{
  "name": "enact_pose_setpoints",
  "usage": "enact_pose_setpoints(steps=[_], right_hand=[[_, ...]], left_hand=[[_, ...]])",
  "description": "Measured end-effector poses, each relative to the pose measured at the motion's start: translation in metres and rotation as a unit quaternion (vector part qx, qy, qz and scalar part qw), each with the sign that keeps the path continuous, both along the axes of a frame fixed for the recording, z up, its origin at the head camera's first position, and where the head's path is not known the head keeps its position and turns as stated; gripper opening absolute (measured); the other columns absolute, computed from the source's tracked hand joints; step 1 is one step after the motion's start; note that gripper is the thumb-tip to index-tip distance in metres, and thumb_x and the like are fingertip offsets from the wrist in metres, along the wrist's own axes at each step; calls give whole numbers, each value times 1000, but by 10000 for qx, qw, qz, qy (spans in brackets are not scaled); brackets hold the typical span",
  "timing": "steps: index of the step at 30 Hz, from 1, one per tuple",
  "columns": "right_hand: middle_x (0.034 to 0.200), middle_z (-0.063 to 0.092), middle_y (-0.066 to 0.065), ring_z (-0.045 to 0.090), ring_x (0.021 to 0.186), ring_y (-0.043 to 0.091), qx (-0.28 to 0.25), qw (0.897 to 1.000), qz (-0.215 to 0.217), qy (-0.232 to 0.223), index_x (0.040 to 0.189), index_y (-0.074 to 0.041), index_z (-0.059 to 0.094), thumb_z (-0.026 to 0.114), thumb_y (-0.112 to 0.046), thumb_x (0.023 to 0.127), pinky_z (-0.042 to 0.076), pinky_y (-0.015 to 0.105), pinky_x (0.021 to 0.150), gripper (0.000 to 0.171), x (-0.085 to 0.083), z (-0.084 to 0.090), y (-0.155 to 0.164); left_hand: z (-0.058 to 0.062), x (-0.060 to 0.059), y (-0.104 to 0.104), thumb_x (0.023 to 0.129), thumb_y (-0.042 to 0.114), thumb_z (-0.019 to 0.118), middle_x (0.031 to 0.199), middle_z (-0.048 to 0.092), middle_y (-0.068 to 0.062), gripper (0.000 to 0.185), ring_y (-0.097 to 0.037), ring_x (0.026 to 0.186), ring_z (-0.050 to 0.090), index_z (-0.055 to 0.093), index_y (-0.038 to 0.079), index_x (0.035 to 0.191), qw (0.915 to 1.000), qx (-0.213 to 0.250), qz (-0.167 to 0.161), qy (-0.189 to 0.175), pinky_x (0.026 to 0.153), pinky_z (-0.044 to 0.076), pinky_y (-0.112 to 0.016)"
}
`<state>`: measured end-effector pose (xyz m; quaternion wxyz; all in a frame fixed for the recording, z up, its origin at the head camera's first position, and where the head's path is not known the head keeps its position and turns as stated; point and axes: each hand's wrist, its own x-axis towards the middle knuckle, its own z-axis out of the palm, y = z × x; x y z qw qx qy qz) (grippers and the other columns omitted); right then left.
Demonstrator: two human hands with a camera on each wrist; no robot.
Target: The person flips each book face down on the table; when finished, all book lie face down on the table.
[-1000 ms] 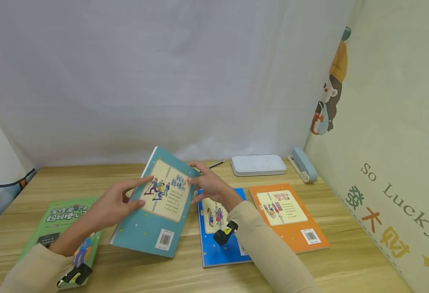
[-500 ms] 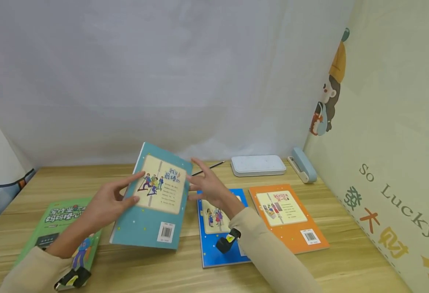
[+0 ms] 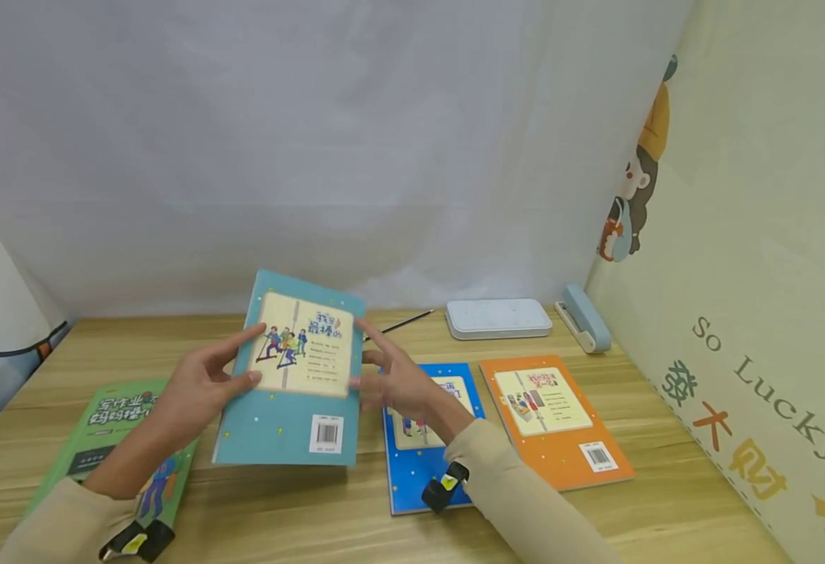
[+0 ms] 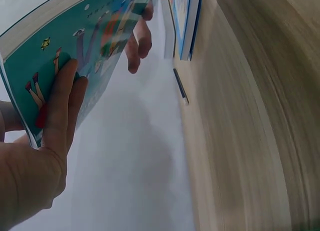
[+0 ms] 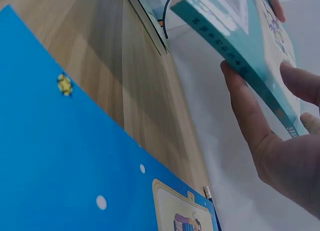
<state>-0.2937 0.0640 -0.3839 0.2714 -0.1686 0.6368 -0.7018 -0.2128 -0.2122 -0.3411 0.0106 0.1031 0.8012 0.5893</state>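
Note:
A teal book (image 3: 306, 427), back cover with barcode toward the head camera, is held tilted above the table between both hands. My left hand (image 3: 200, 392) pinches its left edge, thumb on the back cover; in the left wrist view, fingers (image 4: 62, 101) lie along the illustrated front cover. At the spine edge, my right hand (image 3: 408, 388) grips the book, and the right wrist view shows its thumb (image 5: 300, 83) over the cover and a finger under the spine. A blue book (image 3: 412, 486) lies partly hidden below the right hand. Under the left forearm lies a green book (image 3: 77, 431).
An orange book (image 3: 581, 439) lies right of the blue one. Near the back wall are a pencil (image 3: 408, 319), a light blue pencil case (image 3: 498, 315) and a blue stapler (image 3: 584, 317). Fabric walls (image 3: 313, 157) border the wooden table.
The teal book has moved left and been turned more upright and square to the head camera. My right hand has shifted its fingers along the spine edge; the left keeps its hold.

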Motion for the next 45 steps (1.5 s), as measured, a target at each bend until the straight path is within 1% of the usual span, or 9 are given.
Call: enact_pose_setpoints(steps=[3,9,13,18,24,29,33,38,45], right_hand=[[142,48,16,68,100,26,163,9998,63,137,153,-52,25,64,4,93,60,37,72,91,3,0,-1],[129,54,16,68,94,24,398,9990,96,186,154,-48,25,64,6,92,57,30,63,92,6,1,-2],[125,56,14,68,94,23,654,9977,112,167,155,-46,25,66,6,91,59,32,65,92,8,0,-3],[119,58,15,70,92,24,919,9953,149,254,156,-42,25,68,6,89,62,38,68,93,9,-2,-4],[114,58,16,70,89,25,1264,9909,274,366,158,-37,26,69,4,89,63,45,70,91,12,-2,-3],[110,61,16,70,85,26,1591,9861,374,312,158,-33,27,70,4,88,63,41,66,90,13,-4,-3],[106,63,16,72,79,27,1856,9817,386,192,158,-30,28,72,4,87,62,40,63,89,14,-6,-5],[103,64,16,72,77,27,2161,9754,400,180,158,-26,30,72,3,87,62,40,63,88,15,-8,-6],[101,65,15,73,76,27,2472,9675,483,225,156,-19,34,75,4,85,62,39,62,85,15,-11,-10]], left_hand=[[-1,1,-1,101,3,54,153,36,-30,63,-9,81,73,28,10,158,9999,134,1,-25,67,62,-33],[-4,2,-2,101,2,54,154,34,-31,65,-10,83,73,26,9,158,9993,296,-111,-182,68,62,-34],[-9,3,-2,100,3,55,156,31,-31,66,-10,85,72,25,9,159,9989,283,-99,-372,70,62,-34],[-16,4,-5,99,3,57,157,29,-32,69,-12,86,72,24,9,159,9978,326,-112,-574,69,63,-37],[-25,5,-9,95,6,65,161,20,-32,73,-14,76,68,27,7,157,9964,-163,-46,-831,61,61,-37],[-31,6,-10,94,6,66,158,18,-37,75,-20,76,70,26,5,157,9913,-494,-48,-1223,64,62,-40],[-36,5,-10,95,9,67,155,16,-43,75,-24,75,72,26,1,156,9866,-833,-115,-1400,63,62,-41],[-45,2,-9,93,8,69,152,21,-44,74,-26,72,73,28,-3,154,9815,-1041,-120,-1600,61,62,-42],[-54,-1,-5,89,6,72,152,24,-43,76,-26,72,73,32,-2,153,9715,-1432,68,-1888,60,62,-43]])
